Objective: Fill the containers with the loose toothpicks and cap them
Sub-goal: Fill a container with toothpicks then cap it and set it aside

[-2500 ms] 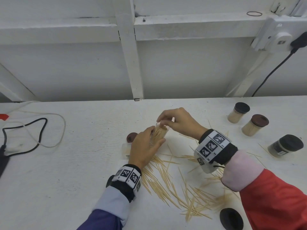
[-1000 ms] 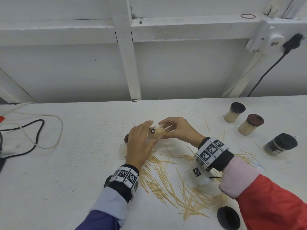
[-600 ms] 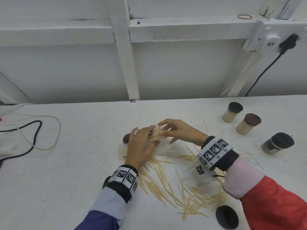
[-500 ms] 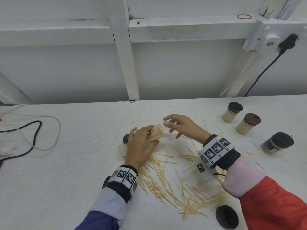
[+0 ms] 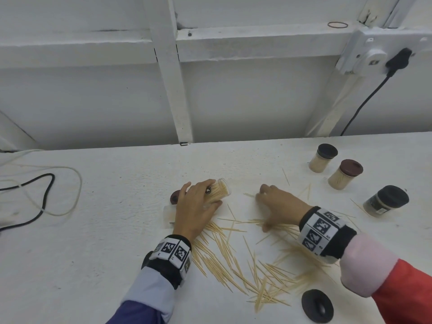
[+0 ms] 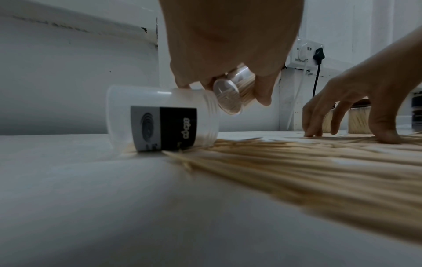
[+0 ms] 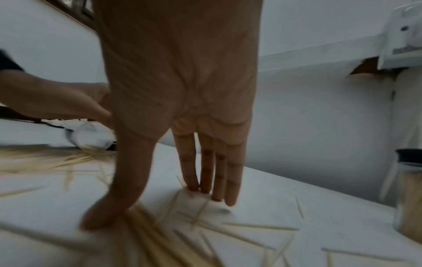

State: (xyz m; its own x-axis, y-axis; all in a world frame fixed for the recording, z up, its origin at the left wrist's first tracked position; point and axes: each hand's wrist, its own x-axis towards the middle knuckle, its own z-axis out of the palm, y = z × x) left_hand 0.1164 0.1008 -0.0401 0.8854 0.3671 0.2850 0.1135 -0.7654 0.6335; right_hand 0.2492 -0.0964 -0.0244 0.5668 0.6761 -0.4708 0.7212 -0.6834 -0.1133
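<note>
Left hand (image 5: pixel 195 208): a tilted, uncapped jar (image 5: pixel 218 191) of toothpicks is gripped.
Right hand (image 5: pixel 279 203): spread, fingertips pressed on loose toothpicks (image 5: pixel 236 265).

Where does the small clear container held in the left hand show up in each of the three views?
Head: the held container lies tilted at centre, in the left hand, its mouth open and full of toothpicks.
Left wrist: upper centre, base toward the camera, under the fingers.
Right wrist: I cannot tell it apart at the blurred left edge.
Shared landmark: the wall socket.
</note>
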